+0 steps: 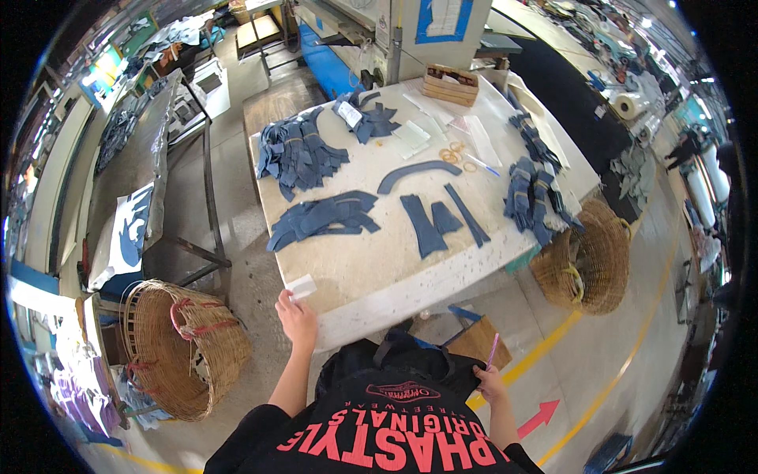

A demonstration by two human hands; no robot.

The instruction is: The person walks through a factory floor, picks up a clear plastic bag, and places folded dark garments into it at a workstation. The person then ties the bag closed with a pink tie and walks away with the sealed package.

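At the near left corner of the table [339, 296], my left hand [297, 320] has its fingertips closed on the edge of a small white paper slip [302, 287]. Low beside my right side, my right hand [491, 384] grips a pink pen [493, 350] that points upward. Dark blue cut fabric pieces lie beyond the slip: a loose stack [324, 220], a curved strip [418, 174], a few flat pieces [425, 227] and a narrow strip [467, 215]. Farther back sits a large pile of tied bundles [300, 152].
More tied bundles [529, 197] lie along the table's right side. A wooden box [450, 84], yellowish rings [452, 153] and a blue-and-white pen [483, 164] are farther back. Wicker baskets stand on the floor at left [185, 347] and right [604, 261].
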